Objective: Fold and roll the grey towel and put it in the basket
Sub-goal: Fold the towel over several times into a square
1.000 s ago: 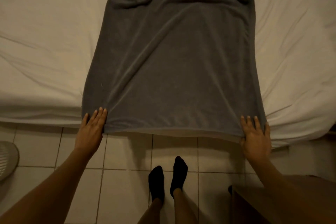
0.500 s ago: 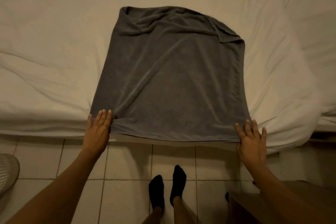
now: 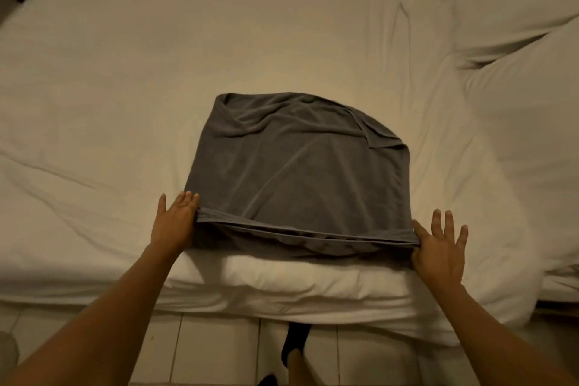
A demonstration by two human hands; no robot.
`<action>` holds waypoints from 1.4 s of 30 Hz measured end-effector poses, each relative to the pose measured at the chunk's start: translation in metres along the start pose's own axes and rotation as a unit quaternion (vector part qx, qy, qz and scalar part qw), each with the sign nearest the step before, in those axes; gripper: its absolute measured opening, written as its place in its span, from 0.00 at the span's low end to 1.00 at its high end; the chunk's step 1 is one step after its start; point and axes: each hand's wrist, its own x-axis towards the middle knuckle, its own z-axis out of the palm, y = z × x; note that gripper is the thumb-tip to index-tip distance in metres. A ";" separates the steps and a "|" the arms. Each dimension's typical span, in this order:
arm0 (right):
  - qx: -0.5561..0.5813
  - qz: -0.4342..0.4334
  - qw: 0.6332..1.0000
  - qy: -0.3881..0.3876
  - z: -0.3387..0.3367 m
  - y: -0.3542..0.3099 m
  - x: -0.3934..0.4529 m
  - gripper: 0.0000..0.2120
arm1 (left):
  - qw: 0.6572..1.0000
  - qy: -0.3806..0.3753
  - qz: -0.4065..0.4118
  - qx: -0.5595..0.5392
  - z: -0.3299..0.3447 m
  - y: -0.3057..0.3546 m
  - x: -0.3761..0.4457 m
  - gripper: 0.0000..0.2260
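Grey towel (image 3: 297,172) lies folded on the bed (image 3: 250,41), near its front edge. Left hand (image 3: 175,219) and right hand (image 3: 438,247) pinch the near corners, remaining fingers spread. Terry cloth is judged soft, limp and light; grip both layers at the corners, keeping the edge taut while rolling.

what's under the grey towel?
The grey towel lies on the white bed sheet. Layered edges show at its near end, so it's folded; anything else beneath is covered.
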 end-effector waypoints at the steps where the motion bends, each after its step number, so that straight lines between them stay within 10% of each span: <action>1: -0.001 0.000 1.000 0.001 -0.003 -0.001 0.011 0.29 | 1.000 -0.003 -0.002 -0.004 -0.005 0.003 0.009 0.26; 42: -0.081 0.010 0.996 0.035 -0.088 -0.050 0.272 0.25 | 0.999 0.039 0.026 -0.020 -0.102 0.004 0.279 0.21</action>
